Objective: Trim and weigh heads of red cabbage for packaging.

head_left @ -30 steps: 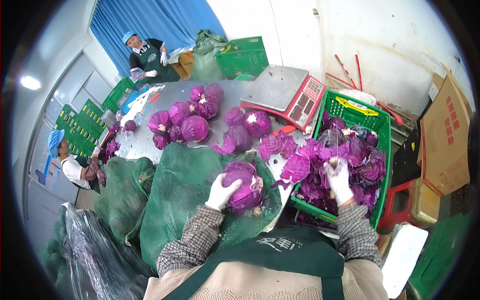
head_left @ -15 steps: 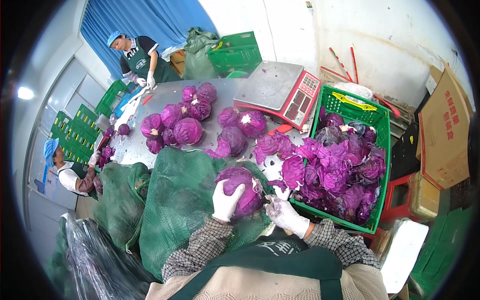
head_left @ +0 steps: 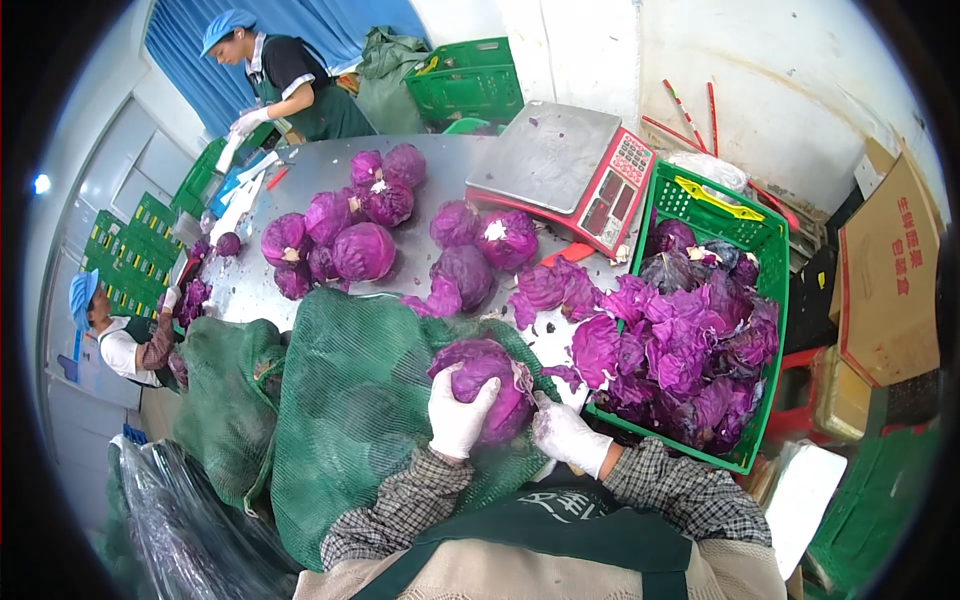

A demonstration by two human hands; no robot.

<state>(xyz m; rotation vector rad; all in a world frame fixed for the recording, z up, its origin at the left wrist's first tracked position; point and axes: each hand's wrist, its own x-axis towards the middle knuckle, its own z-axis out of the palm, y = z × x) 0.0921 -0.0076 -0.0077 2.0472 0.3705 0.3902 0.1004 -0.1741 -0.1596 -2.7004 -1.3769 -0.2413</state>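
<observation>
My left hand (head_left: pixel 461 412), in a white glove, is wrapped round the near left side of a purple cabbage (head_left: pixel 497 378). The cabbage rests over the green mesh sack (head_left: pixel 350 370) at the table's near edge, its pale cut stem side turned right. My right hand (head_left: pixel 566 432), also gloved in white, is closed close against that stem side. What its fingers hold, if anything, is too small to make out. Just beyond, loose purple leaves (head_left: pixel 595 350) lie between the cabbage and a green crate (head_left: pixel 775 320) heaped with leaves.
Several whole purple cabbages (head_left: pixel 363 251) sit on the metal table (head_left: pixel 330 165). A red scale (head_left: pixel 560 165) stands at the back, with a red-handled tool (head_left: pixel 567 254) before it. Two co-workers stand at the far left. A second stuffed mesh sack (head_left: pixel 225 400) leans at left; a cardboard box (head_left: pixel 885 270) is at right.
My right hand has drawn in against the cabbage's stem side, its fingers closer together. My left hand keeps its hold. The far co-worker has straightened and lifted a white item.
</observation>
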